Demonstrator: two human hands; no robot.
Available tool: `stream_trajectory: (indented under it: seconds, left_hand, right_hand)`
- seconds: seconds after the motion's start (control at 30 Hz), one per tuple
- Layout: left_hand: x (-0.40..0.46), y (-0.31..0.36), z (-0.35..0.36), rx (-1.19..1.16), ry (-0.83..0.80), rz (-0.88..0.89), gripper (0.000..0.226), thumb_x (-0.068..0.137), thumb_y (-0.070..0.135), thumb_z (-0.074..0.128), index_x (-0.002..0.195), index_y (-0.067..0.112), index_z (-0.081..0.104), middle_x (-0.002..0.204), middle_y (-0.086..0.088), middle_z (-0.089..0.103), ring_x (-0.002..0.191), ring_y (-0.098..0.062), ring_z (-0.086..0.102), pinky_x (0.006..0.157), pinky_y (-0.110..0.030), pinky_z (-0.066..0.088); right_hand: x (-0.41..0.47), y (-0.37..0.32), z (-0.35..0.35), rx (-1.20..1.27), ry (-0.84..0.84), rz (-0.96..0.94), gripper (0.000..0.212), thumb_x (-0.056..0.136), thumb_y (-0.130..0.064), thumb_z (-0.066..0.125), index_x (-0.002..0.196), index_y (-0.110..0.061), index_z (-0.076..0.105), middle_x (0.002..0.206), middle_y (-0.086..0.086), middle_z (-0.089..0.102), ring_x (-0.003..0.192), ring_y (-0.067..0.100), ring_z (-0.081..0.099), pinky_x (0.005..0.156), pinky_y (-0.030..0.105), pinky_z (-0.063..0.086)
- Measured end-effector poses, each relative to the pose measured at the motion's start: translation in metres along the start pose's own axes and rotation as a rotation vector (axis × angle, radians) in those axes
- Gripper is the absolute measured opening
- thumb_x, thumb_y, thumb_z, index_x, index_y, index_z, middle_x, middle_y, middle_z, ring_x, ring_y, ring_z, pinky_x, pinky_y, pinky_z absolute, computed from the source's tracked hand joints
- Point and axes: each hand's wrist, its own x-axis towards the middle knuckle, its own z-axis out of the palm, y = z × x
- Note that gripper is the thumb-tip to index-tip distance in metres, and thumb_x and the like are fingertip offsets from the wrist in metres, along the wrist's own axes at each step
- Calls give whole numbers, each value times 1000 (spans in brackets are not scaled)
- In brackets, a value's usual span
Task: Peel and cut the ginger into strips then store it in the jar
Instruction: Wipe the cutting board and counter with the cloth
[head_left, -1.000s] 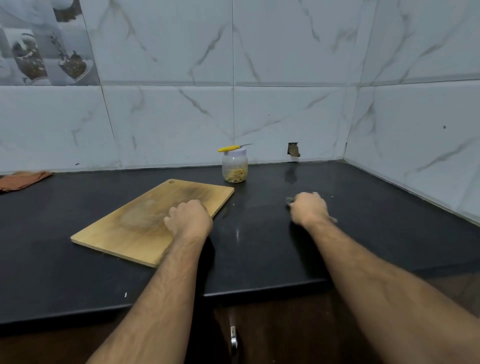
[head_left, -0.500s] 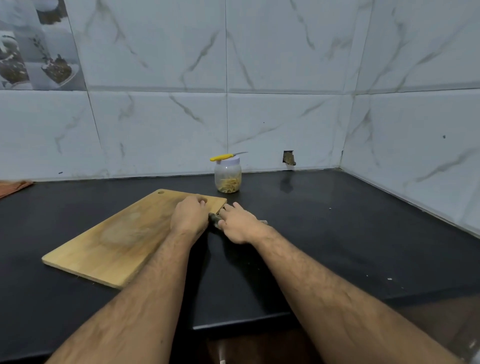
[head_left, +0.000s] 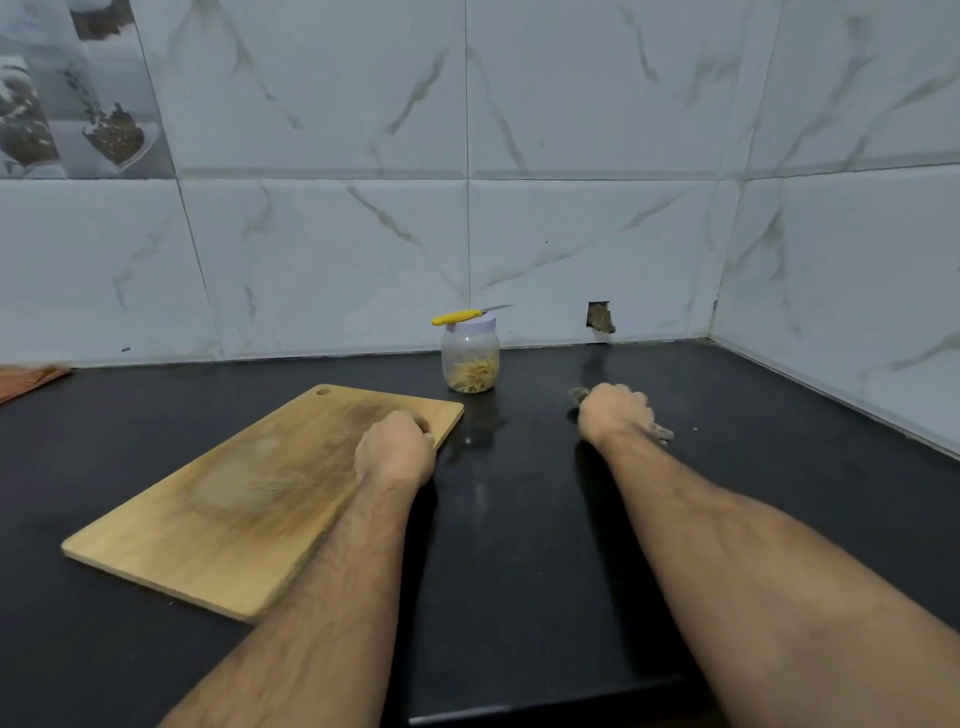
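The jar (head_left: 470, 359) of ginger strips (head_left: 471, 376) stands capped on the black counter (head_left: 519, 545), a yellow knife (head_left: 458, 316) across its lid. Nearer than the jar, the left hand (head_left: 395, 448) rests curled, holding nothing visible, on the cutting board (head_left: 234, 499); right of the jar, the right hand (head_left: 615, 415) grips a grey cloth (head_left: 577, 396).

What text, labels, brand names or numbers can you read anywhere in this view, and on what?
None can be read.
Clear plastic jar with a white lid: no label shows.
Yellow-handled knife lying across the lid: no marking visible.
Wooden cutting board: bare wood, no print.
Picture tile on the wall at upper left: shows images only, no legible words.
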Motion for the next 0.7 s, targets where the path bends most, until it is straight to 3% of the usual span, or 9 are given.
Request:
stream_trajectory:
  seconds: [0.07, 0.13, 0.23, 0.3, 0.37, 0.53, 0.7]
  left_hand:
    - [0, 7, 0, 9, 21, 5, 27, 96, 17, 52, 115, 25, 70, 122, -6, 68, 112, -28, 61, 91, -34, 48]
    - [2, 15, 3, -10, 30, 31, 34, 97, 15, 50, 127, 24, 65, 128, -6, 65, 117, -27, 59, 93, -34, 48]
    - [13, 25, 9, -37, 7, 96, 34, 98, 17, 49, 127, 25, 65, 126, -7, 67, 117, -28, 60, 93, -34, 47]
    - [23, 27, 12, -39, -27, 108, 32, 98, 19, 49, 123, 25, 68, 123, -7, 69, 113, -29, 61, 92, -33, 49]
    - [29, 29, 17, 8, -57, 101, 29, 99, 21, 49, 120, 23, 69, 121, -8, 69, 111, -29, 62, 91, -33, 50]
    - [34, 37, 33, 141, -81, 87, 28, 101, 26, 44, 120, 20, 65, 118, -8, 67, 110, -30, 60, 90, -34, 49]
    - [20, 52, 37, 141, -109, 100, 32, 102, 28, 44, 128, 19, 60, 123, -10, 65, 115, -31, 59, 98, -40, 48]
  right_hand:
    - [-5, -3, -4, 41, 93, 3, 32, 98, -13, 42, 122, -10, 65, 126, 10, 60, 120, 30, 49, 85, 38, 43]
    - [-18, -28, -5, 187, 96, -152, 33, 99, -12, 43, 121, -14, 67, 123, 8, 63, 119, 30, 53, 81, 35, 42]
    - [-32, -73, 4, 215, -146, -484, 37, 102, -29, 43, 134, -28, 61, 138, 5, 57, 131, 30, 48, 104, 38, 40]
    - [-27, -89, 16, 58, -289, -528, 44, 103, -37, 33, 145, -30, 47, 155, 6, 37, 147, 33, 24, 116, 47, 23]
    - [-11, -86, 21, 20, -328, -469, 48, 104, -37, 28, 151, -29, 38, 162, 8, 23, 150, 32, 11, 118, 52, 14]
    - [37, -33, 15, -40, -213, -263, 50, 103, -42, 28, 149, -26, 39, 153, 13, 35, 137, 33, 32, 110, 48, 27]
    - [50, 57, -3, -56, -146, -17, 52, 102, -39, 30, 150, -24, 40, 152, 13, 38, 135, 32, 37, 108, 44, 29]
